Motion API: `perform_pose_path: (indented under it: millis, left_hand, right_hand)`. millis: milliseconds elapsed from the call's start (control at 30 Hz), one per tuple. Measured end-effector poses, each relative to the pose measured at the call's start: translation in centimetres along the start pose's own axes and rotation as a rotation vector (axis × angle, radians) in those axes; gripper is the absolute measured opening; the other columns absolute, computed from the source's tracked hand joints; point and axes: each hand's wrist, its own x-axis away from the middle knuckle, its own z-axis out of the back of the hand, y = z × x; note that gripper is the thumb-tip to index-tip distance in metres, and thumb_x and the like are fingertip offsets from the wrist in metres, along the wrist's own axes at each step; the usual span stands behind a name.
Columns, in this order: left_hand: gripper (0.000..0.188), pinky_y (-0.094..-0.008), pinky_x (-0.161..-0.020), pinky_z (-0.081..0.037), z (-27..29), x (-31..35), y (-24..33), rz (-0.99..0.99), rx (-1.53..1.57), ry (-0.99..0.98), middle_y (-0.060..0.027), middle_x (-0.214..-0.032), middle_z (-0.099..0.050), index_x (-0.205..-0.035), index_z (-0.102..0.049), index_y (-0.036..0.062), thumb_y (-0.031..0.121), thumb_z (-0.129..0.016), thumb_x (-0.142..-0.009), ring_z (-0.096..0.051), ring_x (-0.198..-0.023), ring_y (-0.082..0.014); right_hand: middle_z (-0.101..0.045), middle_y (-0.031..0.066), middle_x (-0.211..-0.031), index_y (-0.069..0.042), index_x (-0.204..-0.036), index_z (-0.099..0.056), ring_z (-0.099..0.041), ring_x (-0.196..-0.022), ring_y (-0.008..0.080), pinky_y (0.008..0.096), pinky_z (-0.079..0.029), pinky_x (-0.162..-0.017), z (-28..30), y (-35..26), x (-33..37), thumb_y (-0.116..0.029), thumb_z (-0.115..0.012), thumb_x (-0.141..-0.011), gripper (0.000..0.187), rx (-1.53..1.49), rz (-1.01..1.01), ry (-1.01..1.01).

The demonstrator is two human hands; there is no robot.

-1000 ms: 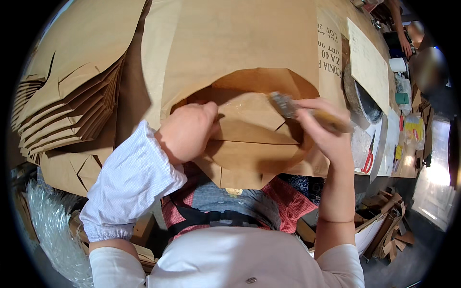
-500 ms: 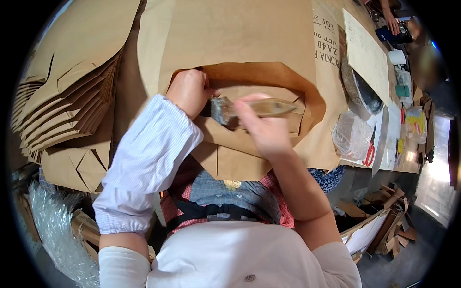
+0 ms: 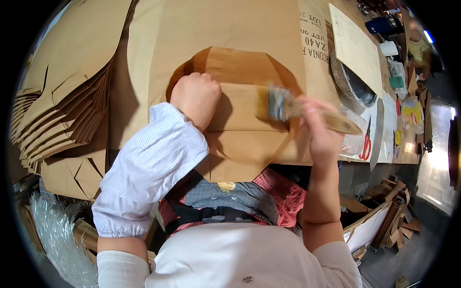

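Observation:
A large brown paper bag (image 3: 230,156) lies in front of me, its end folded open into a wide mouth with flaps. My left hand (image 3: 197,98) is closed in a fist on the left side of that mouth; its fingertips, and anything in them, are hidden. In my right hand (image 3: 319,129) is a wide paintbrush (image 3: 343,122) with a wooden handle. Its bristle end, blurred by motion, is over the right part of the open mouth, and the handle points right.
Stacked folded paper bags (image 3: 72,120) are at the left. On the right are red-handled scissors (image 3: 366,144), a long blade (image 3: 377,132), a pale board (image 3: 357,48) over a round container (image 3: 353,81), a white roll (image 3: 389,48) and clear plastic.
The brush has swept right across the bag's mouth, and my right hand with it. My left hand remains at the left side, turned more knuckles-up. The flaps look spread wider.

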Motion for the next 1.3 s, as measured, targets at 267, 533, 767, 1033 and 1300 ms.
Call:
perform_pose_path:
  millis: [267,533,767,1033,1300]
  left_hand:
    - [0.004,-0.0346,-0.072,-0.049,1.3,-0.3,0.7,-0.112,-0.044,-0.104,-0.0081,-0.076,-0.058,-0.071,-0.062,0.0057,0.008,-0.060,-0.071,-0.059,-0.078,-0.0233]
    - [0.049,-0.0441,-0.110,-0.027,-2.2,5.5,-3.6,0.367,0.612,0.379,-0.0241,-0.137,-0.041,-0.137,-0.038,-0.0012,0.016,-0.050,-0.092,-0.038,-0.130,-0.0365]
    - [0.065,-0.0474,-0.114,-0.018,-3.4,4.7,-0.5,0.144,0.180,0.046,-0.0219,-0.149,-0.029,-0.142,-0.031,-0.0030,0.034,-0.049,-0.091,-0.026,-0.139,-0.0345]
    - [0.099,-0.0476,-0.113,-0.021,-3.0,5.1,-4.3,-0.147,0.167,0.001,-0.0194,-0.146,-0.033,-0.140,-0.037,0.0013,0.069,-0.055,-0.070,-0.029,-0.137,-0.0354]
    - [0.066,-0.0464,-0.115,-0.016,-2.7,3.8,-4.6,-0.171,0.124,-0.049,-0.0205,-0.149,-0.029,-0.142,-0.033,0.0013,0.036,-0.052,-0.089,-0.023,-0.140,-0.0340]
  right_hand:
    - [-0.066,0.0139,-0.099,0.000,-0.120,-0.056,-0.058,-0.104,0.0241,0.0421,-0.032,-0.109,-6.1,9.5,-4.9,-0.029,-0.044,-0.099,0.038,-1.192,-0.069,-0.047]
    - [-0.068,0.0165,-0.096,0.001,-0.121,-0.055,-0.061,-0.104,0.0270,0.0455,-0.034,-0.110,-6.3,10.1,-5.3,-0.031,-0.040,-0.100,0.041,-1.425,-0.183,-0.308]
    - [-0.068,0.0162,-0.093,-0.001,-0.119,-0.056,-0.061,-0.103,0.0277,0.0463,-0.034,-0.110,-6.1,10.0,-5.2,-0.030,-0.038,-0.101,0.039,-1.376,-0.221,-0.296]
    - [-0.067,0.0129,-0.097,-0.003,-0.119,-0.056,-0.063,-0.096,0.0201,0.0434,-0.045,-0.100,-6.5,10.5,-6.9,-0.027,-0.046,-0.100,0.032,-1.296,-0.251,-0.390]
    - [-0.064,0.0074,-0.109,-0.004,-0.119,-0.058,-0.062,-0.092,0.0183,0.0364,-0.049,-0.087,-4.9,9.6,-0.3,-0.026,-0.055,-0.096,0.032,-0.985,-0.420,-0.385]
